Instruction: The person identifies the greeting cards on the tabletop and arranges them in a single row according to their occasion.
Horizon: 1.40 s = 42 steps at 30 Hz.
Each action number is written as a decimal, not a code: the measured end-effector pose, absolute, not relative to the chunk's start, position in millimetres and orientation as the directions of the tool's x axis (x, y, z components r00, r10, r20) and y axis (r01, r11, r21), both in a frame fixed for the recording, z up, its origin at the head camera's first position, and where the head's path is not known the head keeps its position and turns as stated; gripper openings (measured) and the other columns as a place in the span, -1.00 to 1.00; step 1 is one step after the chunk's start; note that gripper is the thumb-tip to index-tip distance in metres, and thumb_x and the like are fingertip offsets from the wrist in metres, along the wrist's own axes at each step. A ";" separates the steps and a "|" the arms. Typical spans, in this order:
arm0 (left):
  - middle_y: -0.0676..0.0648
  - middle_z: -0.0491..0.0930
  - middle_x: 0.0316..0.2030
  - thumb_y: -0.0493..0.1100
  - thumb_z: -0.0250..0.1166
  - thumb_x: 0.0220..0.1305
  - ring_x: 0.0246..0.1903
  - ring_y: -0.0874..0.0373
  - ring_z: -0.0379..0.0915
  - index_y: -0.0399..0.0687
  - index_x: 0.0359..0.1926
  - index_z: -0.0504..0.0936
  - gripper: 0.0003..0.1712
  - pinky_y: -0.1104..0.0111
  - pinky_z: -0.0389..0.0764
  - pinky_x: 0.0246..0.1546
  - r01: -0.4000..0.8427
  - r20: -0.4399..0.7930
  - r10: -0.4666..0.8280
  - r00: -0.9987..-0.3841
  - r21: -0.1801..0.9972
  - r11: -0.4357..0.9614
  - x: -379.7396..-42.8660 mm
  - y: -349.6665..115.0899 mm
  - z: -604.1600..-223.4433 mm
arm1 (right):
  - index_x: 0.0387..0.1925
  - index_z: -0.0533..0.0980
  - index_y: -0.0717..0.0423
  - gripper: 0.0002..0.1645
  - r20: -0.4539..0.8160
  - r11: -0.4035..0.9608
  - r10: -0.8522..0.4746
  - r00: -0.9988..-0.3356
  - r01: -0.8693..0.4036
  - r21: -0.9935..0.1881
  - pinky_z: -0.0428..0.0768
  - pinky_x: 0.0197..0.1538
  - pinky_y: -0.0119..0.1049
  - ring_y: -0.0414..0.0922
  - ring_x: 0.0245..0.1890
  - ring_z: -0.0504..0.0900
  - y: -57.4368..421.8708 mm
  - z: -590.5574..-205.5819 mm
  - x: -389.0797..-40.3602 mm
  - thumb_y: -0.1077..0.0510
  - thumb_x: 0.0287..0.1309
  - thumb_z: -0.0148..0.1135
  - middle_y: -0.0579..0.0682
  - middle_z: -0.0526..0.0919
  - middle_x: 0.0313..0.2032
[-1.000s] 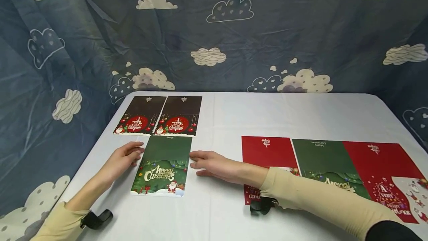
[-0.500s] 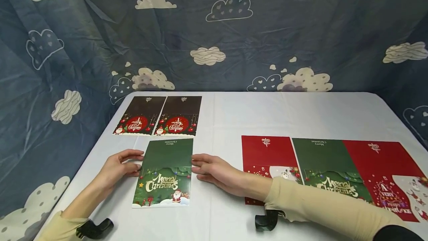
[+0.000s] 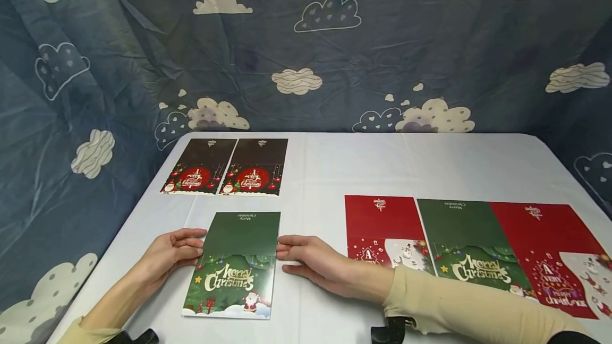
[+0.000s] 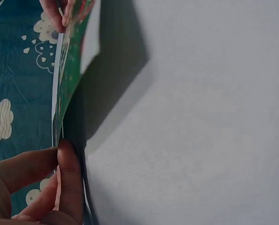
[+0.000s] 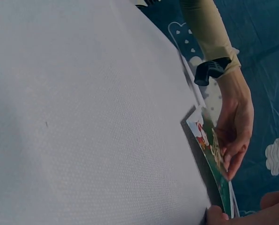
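Observation:
An unfolded green Christmas card (image 3: 245, 235), with a crease across its middle and gold "Merry Christmas" lettering, is held between both hands just above the white table. At its left edge, my left hand (image 3: 164, 260) pinches it between thumb and fingers; the left wrist view shows this grip on the card (image 4: 73, 70) and a shadow under it. My right hand (image 3: 317, 265) holds the opposite edge with its fingertips. Only a few right fingers (image 5: 216, 215) show at the bottom of the right wrist view, around the card's edge.
Two dark brown Christmas cards (image 3: 197, 153) (image 3: 260, 154) lie side by side at the back left. On the right lie a red card (image 3: 380, 222), a green card (image 3: 459, 222) and another red card (image 3: 535, 232), partly behind my right sleeve. A cloud-patterned cloth (image 3: 334, 78) hangs behind the table.
Both hands have drawn the green card toward me, away from the dark brown cards, and it has lifted slightly. The other cards have stayed in place.

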<state>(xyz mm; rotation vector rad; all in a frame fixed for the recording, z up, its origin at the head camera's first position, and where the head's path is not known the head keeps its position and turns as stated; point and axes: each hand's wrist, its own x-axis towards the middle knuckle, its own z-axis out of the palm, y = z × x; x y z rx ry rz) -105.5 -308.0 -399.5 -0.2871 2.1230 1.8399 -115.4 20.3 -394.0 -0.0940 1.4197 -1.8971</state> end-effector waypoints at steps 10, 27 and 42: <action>0.00 0.61 -0.25 -0.42 0.32 0.15 -0.49 0.20 0.52 -0.34 0.27 0.40 -0.37 0.30 0.69 -0.54 -0.386 -0.394 0.009 -0.919 0.906 0.171 -97.0 -300.1 -395.7 | 0.47 0.11 0.26 -0.17 -0.370 -0.120 -0.632 -0.681 0.557 -0.822 0.62 0.06 -0.04 0.08 0.17 0.49 28.3 -391.7 -102.0 0.32 0.15 0.07 0.14 0.21 0.37; -0.14 0.50 -0.09 -0.34 0.18 0.35 -0.30 0.17 0.54 -0.28 0.34 0.38 -0.45 0.24 0.72 -0.40 -0.260 -0.274 0.034 -0.961 0.940 0.222 -130.0 -261.9 -367.9 | 0.47 0.14 0.16 -0.27 -0.282 -0.131 -0.602 -0.747 0.441 -0.888 0.56 0.14 -0.03 0.16 0.23 0.37 60.5 -370.8 -138.0 0.27 0.30 0.04 0.14 0.17 0.38; -0.34 0.30 0.22 0.06 -0.16 0.60 -0.09 0.15 0.51 -0.40 0.44 0.13 -0.31 0.26 0.57 0.09 -0.210 -0.205 0.229 -0.952 0.978 -0.001 -179.7 -228.2 -364.1 | 0.50 0.07 0.16 -0.27 -0.233 -0.033 -0.515 -0.825 0.290 -0.956 0.44 0.28 -0.07 0.09 0.18 0.39 94.3 -367.5 -193.0 0.24 0.35 -0.01 0.10 0.17 0.40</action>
